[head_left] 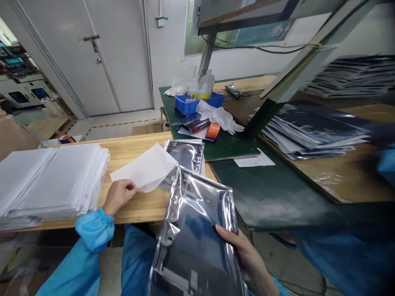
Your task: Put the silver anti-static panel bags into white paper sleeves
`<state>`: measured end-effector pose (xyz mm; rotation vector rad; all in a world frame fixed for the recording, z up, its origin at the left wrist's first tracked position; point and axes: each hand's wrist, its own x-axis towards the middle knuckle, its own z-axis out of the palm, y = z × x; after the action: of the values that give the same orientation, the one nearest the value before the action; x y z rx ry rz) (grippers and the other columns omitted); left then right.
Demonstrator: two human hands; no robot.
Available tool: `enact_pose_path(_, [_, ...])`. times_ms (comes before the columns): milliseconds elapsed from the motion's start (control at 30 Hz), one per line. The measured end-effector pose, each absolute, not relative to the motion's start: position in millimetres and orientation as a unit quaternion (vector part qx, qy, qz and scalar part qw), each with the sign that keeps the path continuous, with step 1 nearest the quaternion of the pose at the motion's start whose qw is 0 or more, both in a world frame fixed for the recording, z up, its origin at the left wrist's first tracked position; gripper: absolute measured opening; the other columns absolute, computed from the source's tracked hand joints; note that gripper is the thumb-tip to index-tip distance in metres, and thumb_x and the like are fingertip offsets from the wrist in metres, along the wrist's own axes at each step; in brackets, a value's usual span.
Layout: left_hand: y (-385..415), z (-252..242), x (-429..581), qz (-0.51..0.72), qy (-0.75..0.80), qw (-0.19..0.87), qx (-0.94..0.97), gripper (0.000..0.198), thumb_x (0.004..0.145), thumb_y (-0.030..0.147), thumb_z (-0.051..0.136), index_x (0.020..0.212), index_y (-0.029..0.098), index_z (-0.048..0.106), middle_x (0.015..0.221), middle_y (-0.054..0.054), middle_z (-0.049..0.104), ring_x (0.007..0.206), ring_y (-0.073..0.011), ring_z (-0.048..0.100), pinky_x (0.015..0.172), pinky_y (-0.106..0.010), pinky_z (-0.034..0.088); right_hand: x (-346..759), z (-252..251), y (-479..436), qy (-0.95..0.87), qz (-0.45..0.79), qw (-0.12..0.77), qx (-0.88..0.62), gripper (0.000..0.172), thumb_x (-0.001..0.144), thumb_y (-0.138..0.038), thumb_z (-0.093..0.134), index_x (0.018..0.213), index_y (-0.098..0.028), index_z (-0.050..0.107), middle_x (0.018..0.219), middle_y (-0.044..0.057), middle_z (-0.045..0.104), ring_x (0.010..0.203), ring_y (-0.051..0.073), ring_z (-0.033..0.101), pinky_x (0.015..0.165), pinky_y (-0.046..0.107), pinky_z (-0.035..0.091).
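Apparent interleaving step: left grip (pixel 119 196) pinches a paper sheet (pixel 146 166) over the table (pixel 140 209); right grip (pixel 247 251) clasps a silvery pouch (pixel 196 230), whose next move probably calls for level placement.

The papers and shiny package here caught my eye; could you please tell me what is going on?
A person pinches a white sheet by its edge in the left hand and holds a shiny, dark package in the right hand. A second package lies on the wooden table, partly hidden behind the sheet. Stacked white paper stands at the table's left.
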<state>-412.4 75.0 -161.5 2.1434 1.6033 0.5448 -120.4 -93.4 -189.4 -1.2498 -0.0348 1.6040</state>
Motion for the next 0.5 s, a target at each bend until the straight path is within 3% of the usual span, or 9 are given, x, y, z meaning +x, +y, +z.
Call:
enact_pose_path(167, [83.8,-188.4,-389.6,0.152,0.550,0.250,0.782,0.033,0.079,0.045,0.055,0.064,0.019,0.068,0.068,-0.003,0.071,0.068,-0.0184,0.063,0.064,-0.028,0.042,-114.0,-184.9,-124.2,-0.040,0.650,0.479,-0.589,0.039,0.053,-0.033,0.085,0.085,-0.016,0.069,0.064,0.005,0.071,0.052,0.022,0.066,0.052,0.031,0.053])
enact_pose_path(333, [69.0,-193.0,-374.6,0.178,0.541,0.111,0.814,0.020,0.084,0.028,0.050,0.082,0.020,0.068,0.086,-0.006,0.071,0.083,-0.0219,0.063,0.075,-0.033,0.044,-128.3,-187.5,-111.7,-0.103,0.659,0.447,-0.596,0.043,0.050,-0.036,0.085,0.084,-0.015,0.068,0.067,0.004,0.070,0.056,0.022,0.065,0.055,0.031,0.051])
enact_pose_path(500, [50.7,-199.5,-372.5,0.209,0.486,0.014,0.849,0.020,0.087,0.019,0.045,0.084,0.020,0.065,0.087,-0.006,0.071,0.085,-0.0224,0.062,0.074,-0.036,0.042,-147.8,-194.0,-63.7,-0.139,0.664,0.471,-0.564,0.040,0.051,-0.029,0.083,0.083,-0.015,0.066,0.069,0.003,0.070,0.060,0.020,0.064,0.057,0.029,0.051])
